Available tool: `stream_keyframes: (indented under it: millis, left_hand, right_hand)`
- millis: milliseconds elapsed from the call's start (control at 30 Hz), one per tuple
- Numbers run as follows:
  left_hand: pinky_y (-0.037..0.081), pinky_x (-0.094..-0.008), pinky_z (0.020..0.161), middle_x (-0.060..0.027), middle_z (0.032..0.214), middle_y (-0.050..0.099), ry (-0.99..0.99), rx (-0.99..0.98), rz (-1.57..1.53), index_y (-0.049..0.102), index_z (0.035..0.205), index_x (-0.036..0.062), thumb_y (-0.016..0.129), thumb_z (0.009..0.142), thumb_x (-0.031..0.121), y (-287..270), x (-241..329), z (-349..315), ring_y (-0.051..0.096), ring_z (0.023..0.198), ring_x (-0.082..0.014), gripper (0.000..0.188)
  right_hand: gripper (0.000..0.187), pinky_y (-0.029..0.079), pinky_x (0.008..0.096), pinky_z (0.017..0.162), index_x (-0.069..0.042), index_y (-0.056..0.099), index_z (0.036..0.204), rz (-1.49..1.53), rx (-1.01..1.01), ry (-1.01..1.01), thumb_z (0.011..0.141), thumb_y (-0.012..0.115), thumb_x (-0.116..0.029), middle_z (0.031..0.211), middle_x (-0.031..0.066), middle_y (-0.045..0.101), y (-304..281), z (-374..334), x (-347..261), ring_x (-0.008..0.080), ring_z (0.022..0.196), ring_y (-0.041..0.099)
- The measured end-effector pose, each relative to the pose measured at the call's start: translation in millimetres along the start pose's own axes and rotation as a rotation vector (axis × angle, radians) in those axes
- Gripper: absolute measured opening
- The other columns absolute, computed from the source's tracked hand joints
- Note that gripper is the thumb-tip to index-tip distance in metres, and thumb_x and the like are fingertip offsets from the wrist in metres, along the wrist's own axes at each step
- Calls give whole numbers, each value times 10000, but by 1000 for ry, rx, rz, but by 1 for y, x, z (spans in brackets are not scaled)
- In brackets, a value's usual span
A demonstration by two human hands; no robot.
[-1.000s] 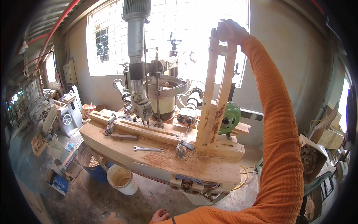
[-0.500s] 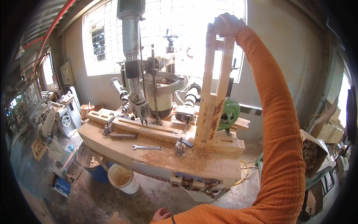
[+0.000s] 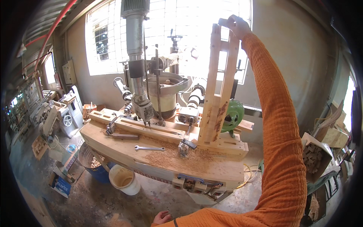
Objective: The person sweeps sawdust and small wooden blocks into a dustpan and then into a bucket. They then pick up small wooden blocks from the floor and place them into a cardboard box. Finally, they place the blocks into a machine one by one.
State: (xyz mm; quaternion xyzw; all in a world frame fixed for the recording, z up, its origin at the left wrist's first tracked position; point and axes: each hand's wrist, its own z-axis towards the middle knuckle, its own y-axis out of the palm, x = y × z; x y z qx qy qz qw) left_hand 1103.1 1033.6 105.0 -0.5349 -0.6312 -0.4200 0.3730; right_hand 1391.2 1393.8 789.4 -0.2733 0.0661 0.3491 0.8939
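Note:
My right hand point(image 3: 238, 27) is raised to the top of a tall wooden two-post upright point(image 3: 212, 117). Its fingers are bent together over the post tops; whatever they may hold is too washed out by the window light to make out. At the lower edge, my left hand point(image 3: 162, 217) hangs low in front of the bench with loosely curled fingers, and nothing shows in it. The upright stands on the right part of a wooden workbench point(image 3: 227, 166), beside a green rounded machine housing point(image 3: 233, 116). A drill head point(image 3: 141, 104) points down over a wooden rail to its left.
On the bench lie a wrench point(image 3: 150, 148), wood shavings point(image 3: 200, 160) and a small metal clamp point(image 3: 183, 148). A round feeder bowl point(image 3: 164, 89) stands behind. Below are a white bucket point(image 3: 124, 182) and a blue barrel point(image 3: 99, 174). A box of wood pieces point(image 3: 314, 157) stands right.
My right hand has shifted slightly at the top of the upright, its wrist lifting a little and its fingers bending more. The left hand stays nearly in place. The view has shifted slightly.

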Motion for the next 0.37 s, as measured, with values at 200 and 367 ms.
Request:
stream_keyframes:
  millis: [200,367]
  left_hand:
    - [444,-348,865,-179,1109,553,-152,13,16,402,1229,-11,642,798,185,-2,1,0,542,1023,-242,530]
    - [432,-375,891,-201,1153,529,-313,58,82,376,1248,-27,650,791,210,1,4,-3,523,1070,-274,584]
  right_hand:
    - [303,484,327,717,-112,571,965,-53,76,-126,794,604,-360,950,81,571,1,2,16,195,860,551]
    - [436,442,432,804,-146,547,1068,-93,-204,-75,727,655,-396,1065,89,531,0,11,35,243,963,517]
